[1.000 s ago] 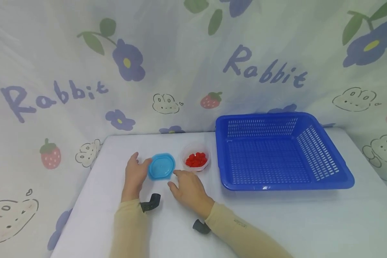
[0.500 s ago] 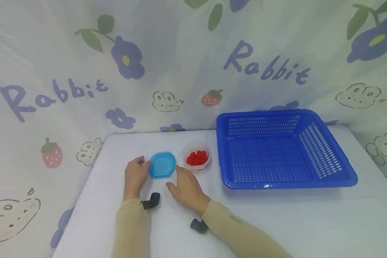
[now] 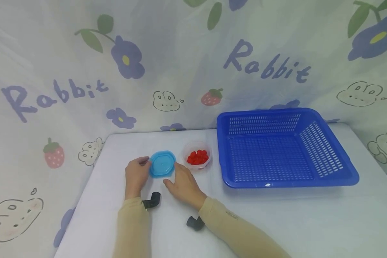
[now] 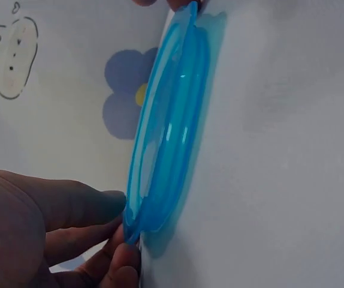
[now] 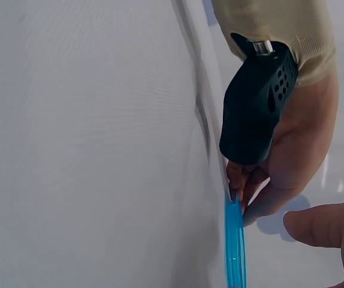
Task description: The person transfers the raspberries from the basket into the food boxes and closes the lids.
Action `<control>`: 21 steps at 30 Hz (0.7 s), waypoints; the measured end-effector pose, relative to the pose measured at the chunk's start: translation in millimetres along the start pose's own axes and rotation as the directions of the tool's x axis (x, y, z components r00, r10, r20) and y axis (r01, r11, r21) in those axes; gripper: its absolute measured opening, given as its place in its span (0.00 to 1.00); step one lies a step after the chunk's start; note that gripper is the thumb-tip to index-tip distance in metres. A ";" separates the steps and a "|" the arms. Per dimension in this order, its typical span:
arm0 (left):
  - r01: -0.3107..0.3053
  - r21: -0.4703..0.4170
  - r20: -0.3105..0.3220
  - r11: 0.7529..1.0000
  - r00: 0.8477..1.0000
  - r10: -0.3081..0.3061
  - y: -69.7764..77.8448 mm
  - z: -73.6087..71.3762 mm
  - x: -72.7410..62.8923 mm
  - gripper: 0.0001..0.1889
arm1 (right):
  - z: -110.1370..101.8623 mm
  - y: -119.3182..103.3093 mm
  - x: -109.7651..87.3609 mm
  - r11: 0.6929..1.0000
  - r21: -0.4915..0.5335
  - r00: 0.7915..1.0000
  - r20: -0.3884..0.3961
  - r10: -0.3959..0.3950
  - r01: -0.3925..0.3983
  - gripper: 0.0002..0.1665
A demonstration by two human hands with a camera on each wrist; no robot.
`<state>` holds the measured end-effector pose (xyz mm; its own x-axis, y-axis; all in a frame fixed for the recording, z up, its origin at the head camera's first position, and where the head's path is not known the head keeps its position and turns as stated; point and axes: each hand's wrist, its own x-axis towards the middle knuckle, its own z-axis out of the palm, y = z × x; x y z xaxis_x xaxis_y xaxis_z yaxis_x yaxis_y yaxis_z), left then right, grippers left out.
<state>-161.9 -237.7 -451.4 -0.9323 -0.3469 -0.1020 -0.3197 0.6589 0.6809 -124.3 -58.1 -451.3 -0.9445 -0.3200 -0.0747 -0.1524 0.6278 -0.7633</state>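
Observation:
A translucent blue plastic lid [image 3: 162, 165] lies on the white table between my two hands. My left hand [image 3: 137, 176] pinches its left edge, and in the left wrist view the thumb [image 4: 88, 204] is above the rim with fingers below. The right hand [image 3: 185, 184] touches the lid's right edge with its fingertips, while its thumb stands apart from it. In the right wrist view that thumb [image 5: 322, 225] is clear of the lid's rim [image 5: 235, 240]. Just right of the lid stands a clear round tub [image 3: 196, 147] with red pieces [image 3: 198, 157] inside.
A large blue plastic basket [image 3: 271, 157] takes up the right part of the white table [image 3: 277, 222]. Behind the table hangs a printed cloth [image 3: 180, 53]. Dark wrist-camera mounts stick out from both sleeves.
My left fingers have closed on the lid's left edge. The right hand has shifted slightly left and up against the lid's right side. The head view has shifted a little.

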 end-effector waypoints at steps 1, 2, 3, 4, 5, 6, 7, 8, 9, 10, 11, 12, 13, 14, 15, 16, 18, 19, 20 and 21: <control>-0.006 0.002 -0.004 1.000 1.000 0.006 -0.1 0.4 0.1 0.20 | 0.6 0.0 0.4 1.000 0.001 1.000 -0.002 -0.001 0.001 0.42; -0.013 0.005 -0.009 1.000 1.000 0.013 -0.2 0.6 0.4 0.20 | 1.2 0.1 0.8 1.000 0.000 1.000 -0.003 -0.002 0.002 0.42; -0.020 0.010 -0.014 1.000 1.000 0.020 -0.3 0.9 0.8 0.20 | 2.0 0.2 1.2 1.000 0.001 1.000 -0.006 -0.005 0.005 0.42; -0.026 0.014 -0.020 1.000 0.999 0.026 -0.3 1.0 1.1 0.20 | 2.3 0.0 1.3 1.000 0.000 1.000 -0.009 -0.008 0.008 0.42; -0.029 0.018 -0.024 0.999 0.999 0.030 -0.2 1.0 1.3 0.20 | 2.5 -0.1 1.5 1.000 0.001 1.000 -0.015 -0.013 0.013 0.42; -0.033 0.020 -0.029 0.999 0.999 0.034 0.0 1.0 1.4 0.20 | 2.5 -0.3 1.5 1.000 0.006 1.000 -0.019 -0.013 0.013 0.42; -0.033 0.021 -0.033 0.999 0.999 0.034 0.1 1.0 1.7 0.19 | 2.4 -0.5 1.5 1.000 0.012 1.000 -0.025 -0.017 0.017 0.42; -0.034 0.022 -0.040 0.999 0.999 0.035 0.0 1.0 2.0 0.19 | 2.2 -0.7 1.4 1.000 0.017 0.999 -0.033 -0.020 0.021 0.41; -0.036 0.023 -0.045 0.999 0.998 0.037 -0.1 0.9 2.3 0.19 | 2.0 -0.9 1.3 1.000 0.019 0.999 -0.040 -0.024 0.025 0.41; -0.036 0.021 -0.049 0.999 0.998 0.037 -0.1 0.7 2.6 0.19 | 1.5 -1.2 1.0 0.999 0.020 0.998 -0.048 -0.027 0.028 0.41; -0.036 0.019 -0.050 0.999 0.998 0.037 -0.1 0.6 2.7 0.19 | 1.5 -1.1 0.9 0.999 0.020 0.998 -0.053 -0.028 0.029 0.41; -0.037 0.019 -0.051 0.999 0.998 0.038 -0.2 0.4 2.8 0.18 | 1.4 -1.2 0.6 0.999 0.020 0.998 -0.057 -0.032 0.033 0.41; -0.038 0.018 -0.053 0.999 0.998 0.038 -0.3 0.1 3.0 0.18 | 1.4 -1.4 0.1 0.999 0.022 0.998 -0.061 -0.035 0.037 0.41; -0.040 0.016 -0.056 0.999 0.998 0.041 -0.1 -0.4 2.9 0.18 | 1.2 -1.7 -0.4 0.999 0.020 0.998 -0.060 -0.036 0.038 0.41; -0.039 0.013 -0.060 0.999 0.997 0.039 0.0 -0.8 2.6 0.18 | 1.3 -2.0 -1.0 0.999 0.018 0.998 -0.058 -0.039 0.040 0.41; -0.038 0.008 -0.063 0.999 0.997 0.038 0.1 -1.4 2.2 0.18 | 1.5 -2.2 -1.6 0.999 0.018 0.997 -0.057 -0.043 0.044 0.42; -0.040 -0.005 -0.077 0.999 0.996 0.039 0.8 -2.4 1.2 0.18 | 1.9 -2.7 -3.0 0.998 0.018 0.997 -0.058 -0.056 0.057 0.42; -0.041 -0.012 -0.086 0.999 0.996 0.040 1.1 -2.9 0.8 0.18 | 2.1 -2.8 -3.7 0.998 0.019 0.996 -0.063 -0.066 0.067 0.42; -0.043 -0.021 -0.094 0.999 0.995 0.041 1.4 -3.3 0.3 0.18 | 2.3 -3.0 -4.4 0.997 0.017 0.995 -0.069 -0.075 0.076 0.42; -0.047 -0.029 -0.102 0.998 0.994 0.044 1.7 -3.7 -0.1 0.17 | 2.3 -3.2 -5.2 0.996 0.018 0.993 -0.080 -0.086 0.088 0.42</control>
<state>-161.7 -239.0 -447.7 -0.9233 -0.3841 0.0029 -0.2704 0.6553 0.7053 -118.3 -60.1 -450.0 -0.9480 -0.3154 0.0430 -0.2297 0.5842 -0.7784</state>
